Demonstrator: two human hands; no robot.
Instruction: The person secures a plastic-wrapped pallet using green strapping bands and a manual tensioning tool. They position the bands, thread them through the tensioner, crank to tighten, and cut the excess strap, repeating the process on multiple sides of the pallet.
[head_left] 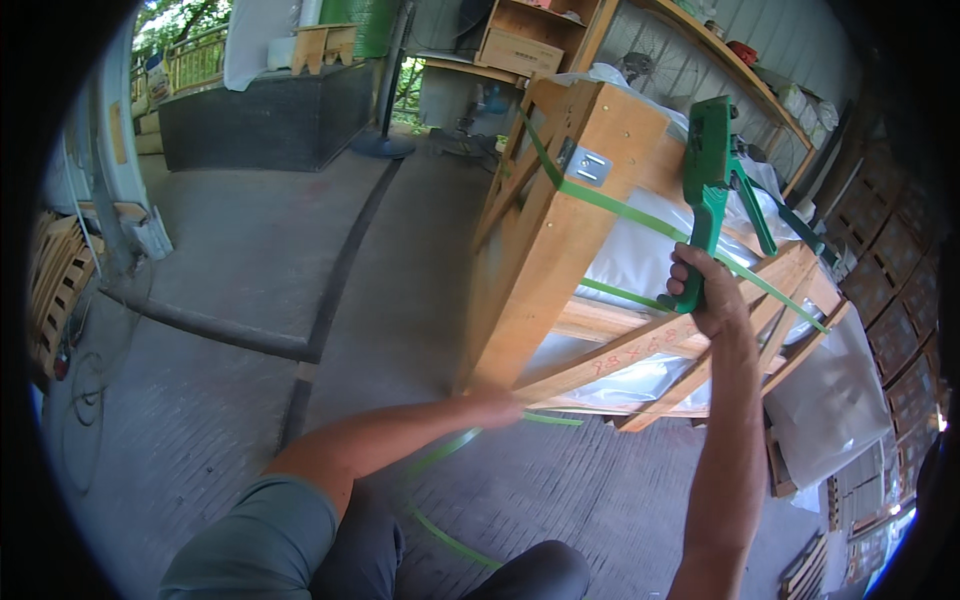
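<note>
My right hand (712,288) is raised in front of a wooden crate (545,270). Its fingers wrap round the handle of a green hand strapping tool (710,165), which points upward with its levers apart. White plastic sheeting (640,248) shows between the crate's slats. Around the crate's upper part runs a green strap (630,212), passing beside a metal corner plate (590,167). Low at the crate's near corner is my left hand (493,405), smeared by motion, so its fingers cannot be made out. Near it a loose green strap (455,542) curls over the floor.
A black hose (210,325) and a dark strip (350,250) cross the concrete floor on the left. Beyond them stands a large dark box (265,120) beside a stand base (383,146). Stacked cartons (885,240) line the right, and a wooden shelf (740,70) hangs behind the crate.
</note>
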